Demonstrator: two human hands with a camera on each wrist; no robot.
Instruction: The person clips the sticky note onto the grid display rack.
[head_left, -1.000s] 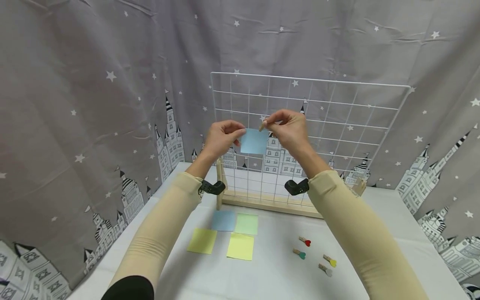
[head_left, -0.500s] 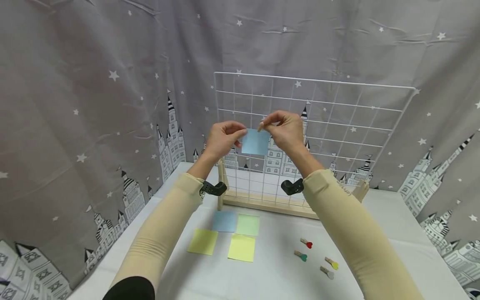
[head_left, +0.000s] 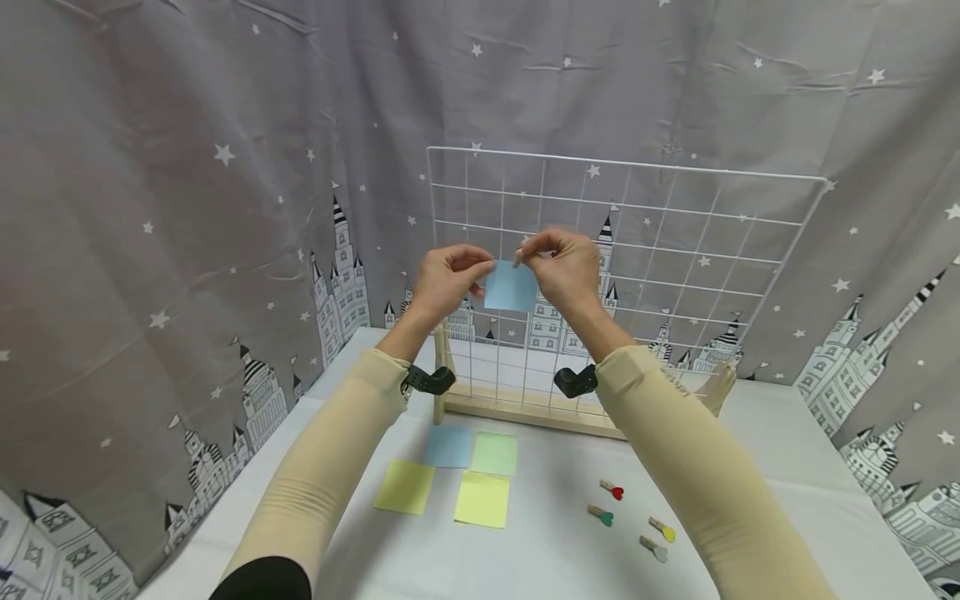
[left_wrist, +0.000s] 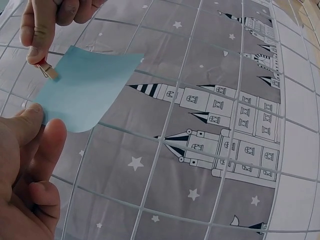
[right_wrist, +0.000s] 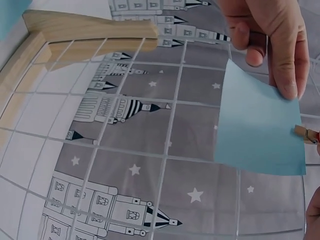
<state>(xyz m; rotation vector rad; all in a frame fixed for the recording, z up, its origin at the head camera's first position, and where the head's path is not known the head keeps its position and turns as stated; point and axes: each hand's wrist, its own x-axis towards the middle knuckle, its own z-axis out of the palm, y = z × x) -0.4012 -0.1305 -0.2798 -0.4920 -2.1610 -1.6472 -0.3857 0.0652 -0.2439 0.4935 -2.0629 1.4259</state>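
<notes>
The left hand (head_left: 453, 283) pinches a blue paper (head_left: 511, 287) near its upper left corner, between the thumb and the fingers. The right hand (head_left: 566, 262) pinches a wooden clothespin (left_wrist: 49, 71) with a bit of red at its finger end. The main relation is here: the clothespin lies across the top edge of the paper, about at the middle of this edge, and its long axis slants from the right fingertips down and a little left onto the paper. So the right hand is the nearer one to this place, and the left hand is at the side, by the corner. The paper is almost square and has no clear long axis; it hangs in front of the wire grid (head_left: 780, 174), and I cannot tell if the clothespin bites a wire also. Below, the grid stands in a wooden base (head_left: 534, 416). Nearer to the person, on the white table (head_left: 555, 550), four paper squares (head_left: 482, 500) lie at the left, and four more clips (head_left: 612, 489) lie apart at the right.
</notes>
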